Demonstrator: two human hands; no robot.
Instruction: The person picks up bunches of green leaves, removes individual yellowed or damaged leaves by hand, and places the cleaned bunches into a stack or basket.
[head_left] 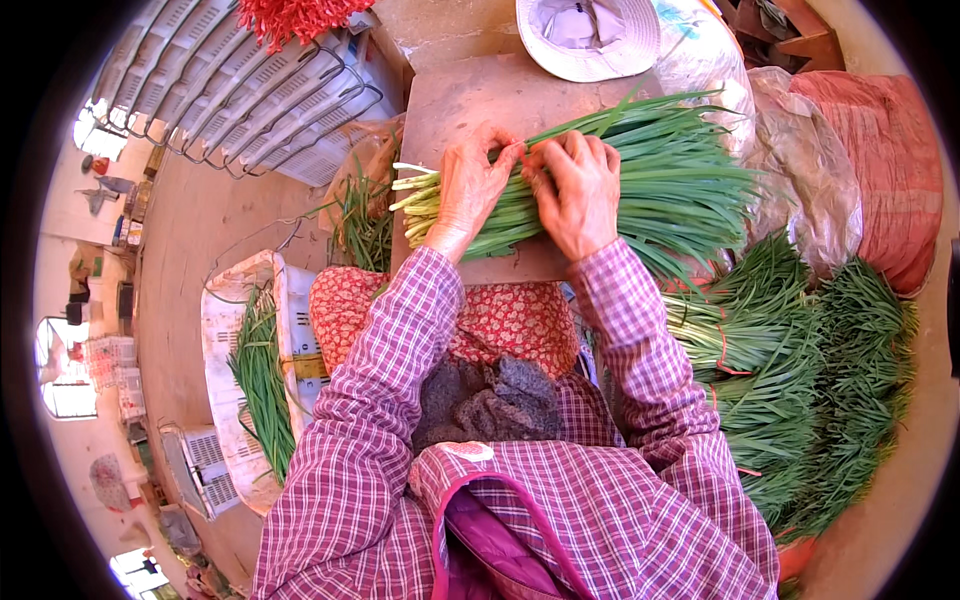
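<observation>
A thick bundle of garlic chives [660,165] lies across the low board [450,100] in front of me, pale stem ends to the left, green leaves fanning right. Over the stems, my left hand [475,180] pinches thumb and forefinger together on what looks like a thin red tie [514,144]. Close beside it, my right hand [575,190] is closed, its curled fingers at the same spot on top of the bundle. The fingers mostly hide the tie.
Tied chive bundles [740,340] are heaped to my right. A white crate [225,310] holds loose leaves at left. Red ties [295,18] hang over a wire rack [240,90] at upper left. A hat [590,60] and plastic sacks [800,150] lie beyond the board.
</observation>
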